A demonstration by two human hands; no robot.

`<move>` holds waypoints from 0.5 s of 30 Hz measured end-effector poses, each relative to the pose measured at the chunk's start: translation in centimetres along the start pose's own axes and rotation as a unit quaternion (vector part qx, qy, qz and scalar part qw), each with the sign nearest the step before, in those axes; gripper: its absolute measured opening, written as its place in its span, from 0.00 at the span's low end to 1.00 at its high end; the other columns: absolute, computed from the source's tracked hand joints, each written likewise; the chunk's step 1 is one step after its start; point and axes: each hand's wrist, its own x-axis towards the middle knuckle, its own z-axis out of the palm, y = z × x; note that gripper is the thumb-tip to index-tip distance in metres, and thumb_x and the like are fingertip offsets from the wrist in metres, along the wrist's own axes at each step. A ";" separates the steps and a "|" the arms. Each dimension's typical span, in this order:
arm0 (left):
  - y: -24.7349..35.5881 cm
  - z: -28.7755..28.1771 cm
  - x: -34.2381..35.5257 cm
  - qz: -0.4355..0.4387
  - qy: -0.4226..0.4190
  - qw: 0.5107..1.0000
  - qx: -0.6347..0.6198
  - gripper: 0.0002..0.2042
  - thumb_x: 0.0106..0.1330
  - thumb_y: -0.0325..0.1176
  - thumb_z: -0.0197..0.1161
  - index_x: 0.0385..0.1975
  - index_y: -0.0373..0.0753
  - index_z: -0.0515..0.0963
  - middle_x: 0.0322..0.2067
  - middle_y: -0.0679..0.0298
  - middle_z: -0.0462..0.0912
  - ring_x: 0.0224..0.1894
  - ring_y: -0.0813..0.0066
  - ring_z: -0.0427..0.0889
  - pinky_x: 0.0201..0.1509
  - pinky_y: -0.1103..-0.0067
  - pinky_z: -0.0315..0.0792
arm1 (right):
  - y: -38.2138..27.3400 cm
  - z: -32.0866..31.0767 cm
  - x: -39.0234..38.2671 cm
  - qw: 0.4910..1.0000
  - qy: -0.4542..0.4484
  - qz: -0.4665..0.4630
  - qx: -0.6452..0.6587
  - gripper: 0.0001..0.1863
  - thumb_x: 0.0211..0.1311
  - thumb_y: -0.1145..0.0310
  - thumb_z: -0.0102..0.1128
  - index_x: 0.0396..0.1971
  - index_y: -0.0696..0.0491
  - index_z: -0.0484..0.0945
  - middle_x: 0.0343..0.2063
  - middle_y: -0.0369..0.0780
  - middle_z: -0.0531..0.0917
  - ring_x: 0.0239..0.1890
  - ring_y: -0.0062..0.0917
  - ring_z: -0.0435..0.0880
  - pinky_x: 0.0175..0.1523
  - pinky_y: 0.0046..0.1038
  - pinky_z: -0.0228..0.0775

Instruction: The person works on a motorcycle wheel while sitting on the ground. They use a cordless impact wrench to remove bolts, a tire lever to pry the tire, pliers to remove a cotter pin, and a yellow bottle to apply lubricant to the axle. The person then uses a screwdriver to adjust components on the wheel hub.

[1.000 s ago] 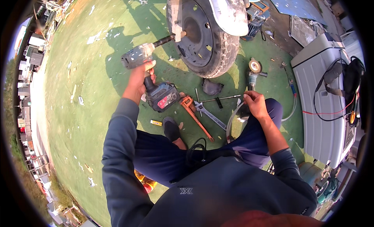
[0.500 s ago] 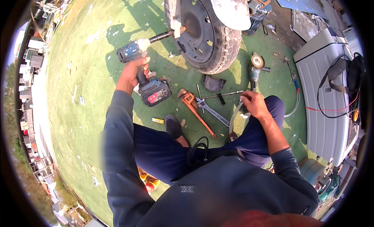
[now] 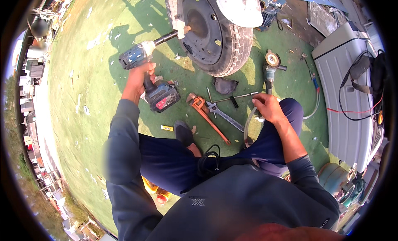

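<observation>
My left hand (image 3: 139,81) is wrapped round the grip of a blue and black cordless impact wrench (image 3: 137,54). Its long dark socket (image 3: 166,38) points at a bolt on a flat, worn metal bar (image 3: 175,13) beside a wheel. The wheel has a black steel rim and a dusty tyre (image 3: 238,46). Over my right knee, my right hand (image 3: 268,107) is closed with the fingers curled down. A grey hose (image 3: 250,121) runs down from beneath it; what the fingers hold is hidden. The tip of a thin metal T-bar (image 3: 238,97) ends close to those fingers.
On the green floor between my legs lie an orange pipe wrench (image 3: 207,116), an adjustable wrench (image 3: 226,115) and a dark cloth-like piece (image 3: 226,85). An angle grinder (image 3: 271,69) lies ahead of my right knee. A large grey case (image 3: 344,87) with cables stands at right.
The whole view has shifted a little, moving the wheel and impact wrench slightly left in the picture. Both hands keep nearly the same places and grips.
</observation>
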 end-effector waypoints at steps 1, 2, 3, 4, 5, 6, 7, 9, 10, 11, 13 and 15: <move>0.1 0.1 0.1 0.001 0.002 1.000 0.002 0.08 0.62 0.29 0.67 0.35 0.40 0.73 0.20 0.67 0.73 0.20 0.73 0.74 0.26 0.73 0.70 | 0.0 0.0 0.1 1.000 -0.001 0.007 0.001 0.12 0.66 0.66 0.64 0.42 0.59 0.85 0.29 0.43 0.88 0.30 0.27 0.85 0.39 0.32 0.76; 0.1 0.1 0.2 0.002 0.005 1.000 0.004 0.08 0.63 0.30 0.66 0.36 0.40 0.73 0.20 0.67 0.74 0.19 0.73 0.74 0.26 0.73 0.71 | 0.1 -0.1 0.3 1.000 -0.001 0.012 -0.001 0.13 0.65 0.66 0.64 0.42 0.59 0.85 0.29 0.43 0.88 0.31 0.27 0.85 0.39 0.32 0.76; 0.2 0.3 0.2 0.004 0.007 1.000 0.004 0.08 0.64 0.30 0.65 0.38 0.40 0.73 0.20 0.67 0.74 0.19 0.74 0.74 0.25 0.73 0.72 | 0.1 -0.3 0.6 1.000 0.000 0.017 -0.005 0.13 0.65 0.65 0.64 0.42 0.59 0.85 0.30 0.43 0.88 0.31 0.27 0.85 0.39 0.32 0.76; 0.3 0.6 0.0 -0.003 0.013 1.000 -0.005 0.08 0.64 0.29 0.65 0.38 0.40 0.73 0.20 0.66 0.74 0.18 0.74 0.74 0.25 0.73 0.72 | 0.2 -0.4 0.7 1.000 0.000 0.021 -0.008 0.13 0.65 0.65 0.64 0.42 0.59 0.85 0.30 0.43 0.88 0.31 0.27 0.86 0.39 0.32 0.76; 0.4 0.6 0.0 0.000 0.010 1.000 -0.003 0.08 0.64 0.29 0.65 0.38 0.40 0.73 0.20 0.66 0.74 0.18 0.73 0.74 0.25 0.73 0.72 | 0.2 -0.4 0.8 1.000 0.002 0.024 -0.004 0.14 0.65 0.65 0.64 0.42 0.59 0.85 0.30 0.44 0.88 0.31 0.27 0.86 0.39 0.32 0.76; 0.3 0.5 0.0 0.004 0.007 1.000 -0.003 0.08 0.64 0.29 0.66 0.38 0.40 0.73 0.20 0.66 0.74 0.18 0.73 0.74 0.25 0.73 0.72 | 0.2 -0.4 0.8 1.000 0.003 0.026 -0.001 0.14 0.65 0.65 0.64 0.42 0.59 0.85 0.30 0.44 0.88 0.31 0.28 0.86 0.40 0.33 0.76; 0.3 0.2 0.1 0.007 0.004 1.000 -0.004 0.08 0.64 0.29 0.66 0.38 0.40 0.73 0.20 0.66 0.74 0.18 0.73 0.74 0.25 0.73 0.72 | 0.1 -0.4 0.9 1.000 0.004 0.028 0.002 0.14 0.65 0.64 0.64 0.42 0.59 0.85 0.29 0.44 0.88 0.31 0.28 0.86 0.40 0.33 0.76; 0.2 -0.1 0.4 -0.002 0.007 1.000 -0.004 0.08 0.63 0.30 0.66 0.38 0.40 0.73 0.20 0.66 0.74 0.19 0.73 0.74 0.25 0.73 0.71 | 0.4 -0.4 1.1 1.000 0.006 0.023 0.002 0.14 0.65 0.64 0.65 0.42 0.59 0.86 0.29 0.44 0.88 0.31 0.28 0.86 0.40 0.33 0.77; 0.4 0.0 0.3 -0.005 0.007 1.000 -0.002 0.09 0.62 0.29 0.66 0.37 0.41 0.73 0.20 0.66 0.74 0.19 0.73 0.74 0.25 0.73 0.71 | 0.4 -0.3 1.1 1.000 0.006 0.021 0.002 0.14 0.65 0.64 0.65 0.42 0.59 0.86 0.29 0.45 0.88 0.31 0.29 0.86 0.40 0.33 0.77; 0.6 0.1 0.2 -0.008 0.007 1.000 -0.001 0.09 0.61 0.29 0.67 0.36 0.41 0.72 0.21 0.66 0.73 0.20 0.72 0.74 0.25 0.74 0.70 | 0.3 -0.3 1.2 1.000 0.007 0.024 0.002 0.14 0.65 0.64 0.65 0.42 0.59 0.86 0.29 0.45 0.88 0.31 0.29 0.86 0.40 0.33 0.77; 0.5 0.2 0.0 -0.009 0.006 1.000 -0.009 0.09 0.61 0.29 0.67 0.36 0.41 0.72 0.20 0.66 0.73 0.19 0.72 0.74 0.25 0.73 0.70 | -0.5 -0.4 1.0 0.999 0.006 0.032 -0.002 0.14 0.65 0.64 0.65 0.41 0.59 0.86 0.29 0.46 0.88 0.31 0.29 0.86 0.40 0.33 0.77; 0.4 0.3 -0.1 -0.011 0.005 1.000 -0.014 0.09 0.61 0.29 0.67 0.35 0.41 0.72 0.20 0.66 0.73 0.19 0.72 0.74 0.25 0.73 0.70 | -0.6 -0.4 1.0 1.000 0.002 0.027 -0.003 0.14 0.65 0.64 0.64 0.41 0.59 0.86 0.29 0.46 0.88 0.31 0.30 0.87 0.40 0.33 0.77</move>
